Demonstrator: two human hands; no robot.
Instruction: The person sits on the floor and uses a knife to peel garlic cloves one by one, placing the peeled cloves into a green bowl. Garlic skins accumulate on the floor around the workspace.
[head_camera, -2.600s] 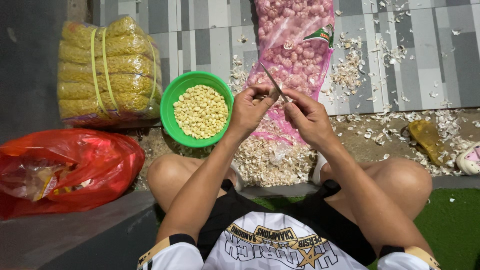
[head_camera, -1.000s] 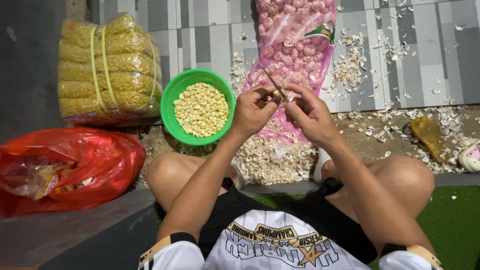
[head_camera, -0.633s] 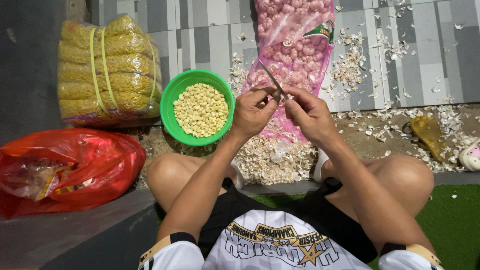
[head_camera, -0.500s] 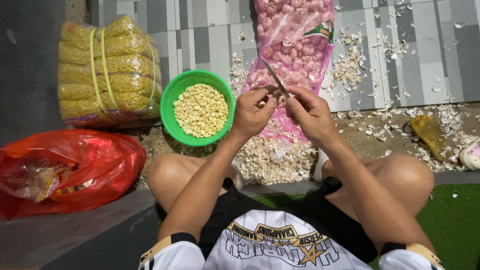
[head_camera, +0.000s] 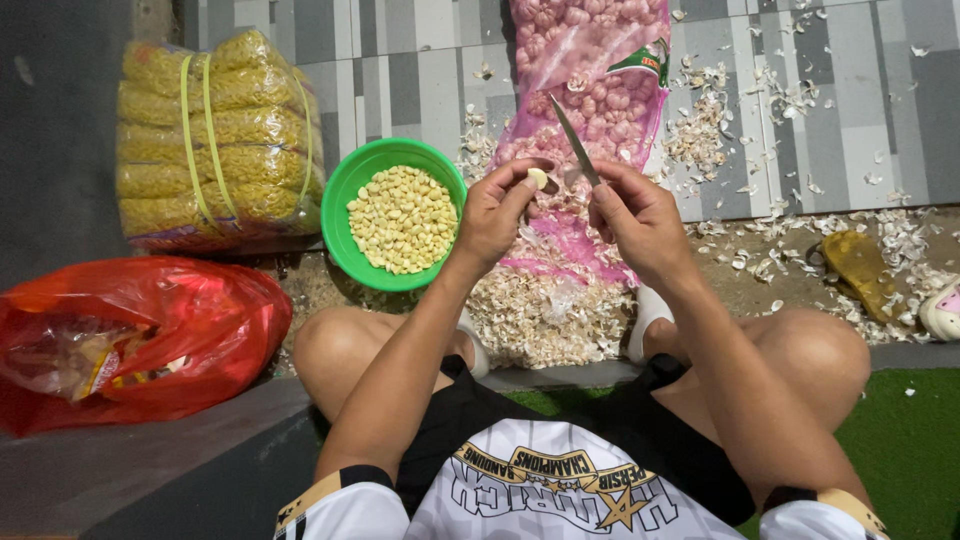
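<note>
Bright green bowl (head_camera: 345, 215) left of centre is full of pale yellow cloves (head_camera: 402, 219), and a pink mesh sack (head_camera: 590, 60) sits top centre. Red plastic bag (head_camera: 140, 335) lower left, yellow packs (head_camera: 215, 140) upper left, grey striped floor tiles (head_camera: 400, 60).

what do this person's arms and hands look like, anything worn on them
Both forearms are bare, with no gloves, watch or rings that show on the left hand or right hand. Short white sleeves end near the elbows, each edged with a black band and a gold stripe.
</note>
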